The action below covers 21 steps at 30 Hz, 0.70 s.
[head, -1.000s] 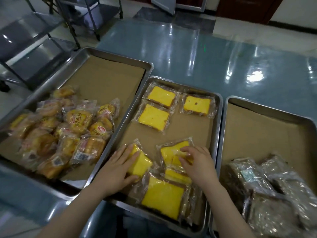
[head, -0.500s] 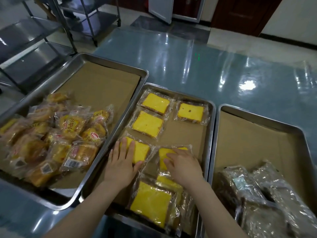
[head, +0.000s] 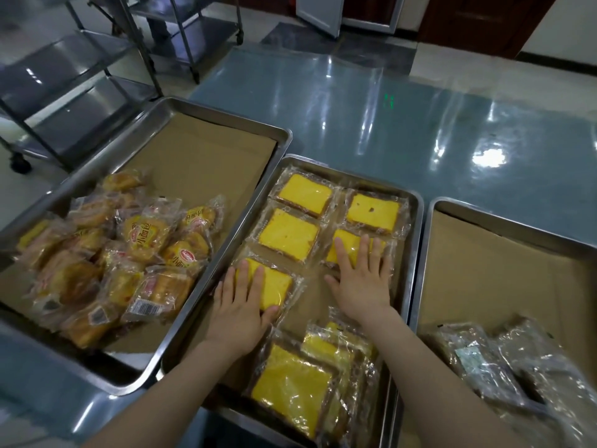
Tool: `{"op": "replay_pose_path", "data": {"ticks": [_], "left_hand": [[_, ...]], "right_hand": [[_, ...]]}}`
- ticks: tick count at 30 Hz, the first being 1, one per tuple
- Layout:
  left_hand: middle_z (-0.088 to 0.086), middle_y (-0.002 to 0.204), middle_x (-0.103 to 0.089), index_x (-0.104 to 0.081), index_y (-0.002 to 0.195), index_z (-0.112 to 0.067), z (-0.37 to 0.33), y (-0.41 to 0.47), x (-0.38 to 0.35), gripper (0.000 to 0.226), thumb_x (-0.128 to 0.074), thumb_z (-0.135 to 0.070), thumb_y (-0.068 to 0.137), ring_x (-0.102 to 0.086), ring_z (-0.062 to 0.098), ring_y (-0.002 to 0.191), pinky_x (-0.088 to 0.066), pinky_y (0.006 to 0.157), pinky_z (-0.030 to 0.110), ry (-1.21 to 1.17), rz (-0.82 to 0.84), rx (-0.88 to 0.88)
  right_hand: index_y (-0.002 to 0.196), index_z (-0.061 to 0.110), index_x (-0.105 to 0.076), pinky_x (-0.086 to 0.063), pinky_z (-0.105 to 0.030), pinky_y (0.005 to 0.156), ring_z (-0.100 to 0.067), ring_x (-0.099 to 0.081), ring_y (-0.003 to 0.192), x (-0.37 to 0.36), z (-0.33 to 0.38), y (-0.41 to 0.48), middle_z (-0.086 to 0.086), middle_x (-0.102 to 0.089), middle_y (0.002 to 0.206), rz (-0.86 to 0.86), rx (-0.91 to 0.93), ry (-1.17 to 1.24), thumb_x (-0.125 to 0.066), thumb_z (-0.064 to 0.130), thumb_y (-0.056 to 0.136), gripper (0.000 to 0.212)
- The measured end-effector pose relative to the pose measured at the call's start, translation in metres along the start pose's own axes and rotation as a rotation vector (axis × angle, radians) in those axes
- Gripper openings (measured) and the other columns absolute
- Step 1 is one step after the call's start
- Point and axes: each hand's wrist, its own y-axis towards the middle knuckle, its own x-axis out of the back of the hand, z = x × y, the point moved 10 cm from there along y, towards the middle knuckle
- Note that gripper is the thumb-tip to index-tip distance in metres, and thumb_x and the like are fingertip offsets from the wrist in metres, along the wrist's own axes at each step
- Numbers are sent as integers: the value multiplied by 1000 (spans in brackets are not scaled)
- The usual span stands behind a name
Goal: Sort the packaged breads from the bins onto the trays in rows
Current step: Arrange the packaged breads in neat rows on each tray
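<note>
Head cam, the only view: both hands are in the middle tray [head: 414,273], centre of the frame. The left hand [head: 240,302] lies flat with fingers spread on one wrapped yellow cake slice [head: 276,286] at the tray's left side. The right hand [head: 361,279] is flat too, fingers straight, pressing a second slice [head: 344,244] to the right of it. Nothing is pinched or curled around, just palms down.

Three placed slices [head: 287,234] sit above the hands in two columns, so these two look like the next row going in. The loose pile [head: 290,386] waiting to be sorted is at the bottom of the tray, between the forearms.

Handling guess: these are light, soft sponge in slick, crinkly film. They probably squash if you lean on them, and the film should slide easily on the brown liner paper. I'd nudge them flat-handed or lift by the wrapper's sealed edges, not squeeze the middle.

Around it: the left tray [head: 226,121] holds a heap of bun packs [head: 145,247], and the right tray [head: 517,227] has dark bread packs [head: 500,367] at lower right. Steel racks [head: 80,76] stand upper left. The raised tray walls are the main obstacle, plus the pile crowding the wrists.
</note>
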Motion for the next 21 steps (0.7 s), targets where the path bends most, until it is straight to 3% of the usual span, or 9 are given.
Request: {"op": "replay_pose_path", "data": {"ticks": [3, 8, 12, 14, 15, 17, 19, 21], "left_hand": [[5, 147, 37, 35, 136, -27, -3, 2, 1, 78, -17, -63, 90, 33, 27, 134, 15, 109, 44, 13, -10, -1], [5, 148, 35, 32, 138, -28, -2, 1, 1, 79, -20, -62, 90, 32, 26, 134, 15, 109, 43, 13, -36, 3], [4, 150, 32, 28, 141, -28, -1, 0, 4, 78, -18, -64, 89, 30, 26, 136, 13, 110, 43, -3, -49, -10], [5, 152, 28, 24, 144, -29, -2, -1, 6, 77, -16, -65, 88, 27, 27, 137, 11, 111, 43, 5, -53, -20], [5, 154, 24, 19, 146, -29, -3, -1, 8, 77, -19, -65, 89, 23, 27, 139, 9, 111, 43, 0, -55, -27], [5, 157, 12, 4, 149, -28, -4, 0, 15, 76, -29, -62, 90, 12, 29, 142, 2, 112, 44, -40, -48, -32], [1, 158, 1, -11, 148, -29, -4, 1, 26, 69, -39, -57, 90, 3, 26, 143, -5, 113, 47, -110, -28, -28], [-1, 155, -18, -31, 142, -29, -4, -5, 45, 57, -47, -47, 91, -10, 23, 142, -13, 112, 47, -157, -99, -43]], "right_hand": [[145, 35, 26, 12, -60, 111, -42, 33, 134, -5, -1, 3, -21, 33, 149, 2, 13, -38, -22, 65, 92, 77], [146, 36, 21, 9, -62, 111, -45, 29, 136, -5, 1, 4, -23, 29, 151, 40, -22, -10, -27, 68, 91, 79], [151, 32, 3, 9, -55, 113, -37, 23, 141, 14, 0, -2, -16, 16, 157, -1, -27, 122, -44, 51, 94, 76], [148, 23, -22, -5, -48, 115, -33, 1, 146, 35, -10, -19, -13, -12, 158, -160, -92, 229, -52, 37, 93, 64], [140, 20, -36, -21, -45, 113, -32, -20, 141, 42, -17, -30, -12, -31, 149, -214, -130, 297, -55, 32, 92, 53], [120, 19, -54, -46, -35, 86, -22, -50, 111, 36, -28, -52, -4, -52, 124, -174, -182, 420, -59, 29, 89, 33], [107, 20, -61, -47, -31, 74, -15, -55, 98, 20, -29, -72, 1, -58, 115, -19, -196, 460, -61, 37, 87, 26], [101, 23, -66, -49, -35, 85, -20, -56, 106, 14, -26, -87, 0, -59, 115, 36, -170, 467, -58, 49, 88, 30]]}}
